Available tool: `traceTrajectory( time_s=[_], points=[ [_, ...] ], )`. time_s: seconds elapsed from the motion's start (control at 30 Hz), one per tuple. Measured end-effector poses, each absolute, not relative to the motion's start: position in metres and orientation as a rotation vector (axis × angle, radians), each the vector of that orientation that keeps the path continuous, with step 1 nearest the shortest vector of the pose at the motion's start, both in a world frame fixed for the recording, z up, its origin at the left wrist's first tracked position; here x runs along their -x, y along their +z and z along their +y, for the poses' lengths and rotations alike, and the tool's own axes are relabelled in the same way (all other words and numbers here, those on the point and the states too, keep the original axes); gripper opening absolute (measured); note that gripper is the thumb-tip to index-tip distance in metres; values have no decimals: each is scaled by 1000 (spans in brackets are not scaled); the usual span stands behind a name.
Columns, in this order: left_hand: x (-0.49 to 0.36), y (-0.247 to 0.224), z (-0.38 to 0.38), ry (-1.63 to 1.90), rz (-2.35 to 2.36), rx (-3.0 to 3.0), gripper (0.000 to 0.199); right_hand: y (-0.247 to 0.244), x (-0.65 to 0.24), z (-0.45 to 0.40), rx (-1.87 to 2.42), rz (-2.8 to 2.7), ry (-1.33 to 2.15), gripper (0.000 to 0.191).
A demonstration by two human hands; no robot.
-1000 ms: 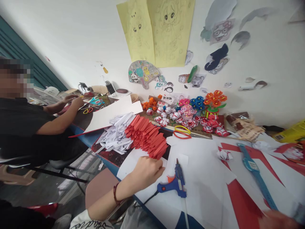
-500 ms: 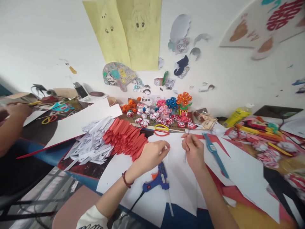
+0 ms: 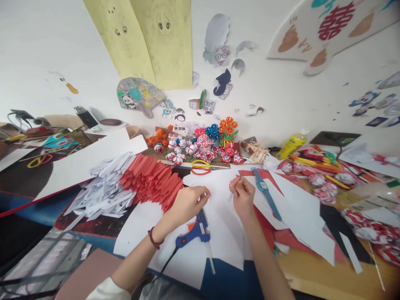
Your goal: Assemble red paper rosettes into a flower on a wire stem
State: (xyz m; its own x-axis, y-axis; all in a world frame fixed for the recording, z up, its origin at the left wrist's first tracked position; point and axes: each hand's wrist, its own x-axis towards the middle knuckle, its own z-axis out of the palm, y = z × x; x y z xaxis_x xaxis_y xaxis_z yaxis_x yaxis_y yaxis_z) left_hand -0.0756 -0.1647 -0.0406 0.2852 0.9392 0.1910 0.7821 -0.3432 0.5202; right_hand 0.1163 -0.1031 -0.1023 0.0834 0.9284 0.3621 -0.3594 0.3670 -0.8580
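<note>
My left hand (image 3: 191, 201) hovers beside the red folded paper strips (image 3: 151, 180), thumb and index finger closed together; whatever is between them is too small to see. Over the white paper (image 3: 223, 221), my right hand (image 3: 242, 193) pinches a thin stick (image 3: 231, 196) whose ends show above and below the fingers. Just below my left hand lies a blue glue gun (image 3: 195, 235) with a glue stick poking out. The white paper strips (image 3: 104, 187) are heaped left of the red ones. A blue watch (image 3: 266, 192) rests to the right of my right hand.
Scissors with yellow and red handles (image 3: 201, 167) lie behind my hands. Paper flowers (image 3: 204, 146) line the wall side. A yellow bottle (image 3: 292, 145) stands at the back right, near more craft pieces (image 3: 325, 193). Other scissors (image 3: 40, 161) lie far left.
The view has turned to the right, so everything sits further left in the picture. The other person's hand at the left has gone out of view. My hands keep nearly the same pose.
</note>
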Motion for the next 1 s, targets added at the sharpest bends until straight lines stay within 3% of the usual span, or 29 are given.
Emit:
traceTrajectory(
  time_s=[0.4, 0.7, 1.0],
  points=[
    [24, -13, -144, 1090, 1322, -2141, 30, -92, -116, -116, 710, -1119, 1104, 43],
    [7, -11, -132, 1122, 1221, -2267, 28, -102, -125, -124, 825, -1246, 1102, 49],
    [18, 5, -125, 1249, 1253, -2119, 30, -95, -141, -129, 930, -1422, 1123, 40]
  ],
)
